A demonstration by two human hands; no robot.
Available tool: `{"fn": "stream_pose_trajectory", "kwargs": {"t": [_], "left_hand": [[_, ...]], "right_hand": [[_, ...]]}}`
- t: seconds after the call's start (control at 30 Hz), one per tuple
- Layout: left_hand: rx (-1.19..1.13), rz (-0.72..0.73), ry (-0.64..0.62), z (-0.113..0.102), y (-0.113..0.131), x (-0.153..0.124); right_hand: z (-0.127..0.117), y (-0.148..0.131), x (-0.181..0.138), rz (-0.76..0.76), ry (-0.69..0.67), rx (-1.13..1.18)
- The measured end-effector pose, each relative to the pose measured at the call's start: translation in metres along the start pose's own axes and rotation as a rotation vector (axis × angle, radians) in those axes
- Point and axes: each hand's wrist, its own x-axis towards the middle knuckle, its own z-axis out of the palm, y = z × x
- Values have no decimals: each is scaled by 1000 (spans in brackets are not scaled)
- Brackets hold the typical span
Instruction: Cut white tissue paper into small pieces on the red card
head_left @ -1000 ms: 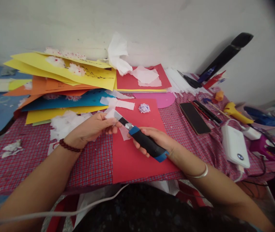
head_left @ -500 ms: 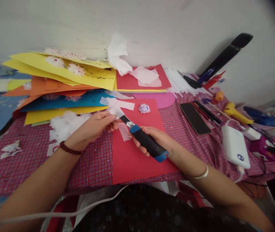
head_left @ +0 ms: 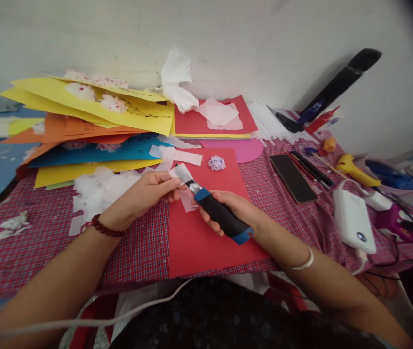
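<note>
My right hand [head_left: 233,206] is wrapped round a hand tool with a thick black-and-blue handle [head_left: 223,217]. It has a silver joint and a dark narrow end pointing up and left; I cannot make out its exact kind. My left hand [head_left: 159,186] pinches a strip of white tissue paper [head_left: 180,173], which lies over the tool's dark end and partly hides it. Both hands are above a red paper sheet [head_left: 206,247]. On that sheet sit a small white-and-purple paper pompom [head_left: 216,163] and another tissue strip [head_left: 188,200], partly under the tool.
Stacked yellow, orange and blue sheets [head_left: 144,114] with paper flowers lie at the back left. White tissue pieces [head_left: 99,191] are heaped beside my left wrist. To the right are a phone [head_left: 293,178], pens [head_left: 311,169], a white power bank [head_left: 354,220] and a yellow glue gun [head_left: 355,169].
The tissue strip has shifted slightly down and lies flatter over the tool's dark end. My left hand has moved a little left and down; my right hand is almost still.
</note>
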Motion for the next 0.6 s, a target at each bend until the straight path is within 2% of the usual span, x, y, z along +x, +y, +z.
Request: {"fn": "stream_pose_trajectory", "kwargs": {"t": [0.2,0.43,0.6], "left_hand": [[36,-34,28,-5,-1,0],[57,-117,-14,-14,8,-3],[71,-94,-3,-23,11,-6]], "right_hand": [[1,-4,-2,37,8,6],[2,-6,-4,56,27,-34],[3,-7,-6,54,27,-37]]}}
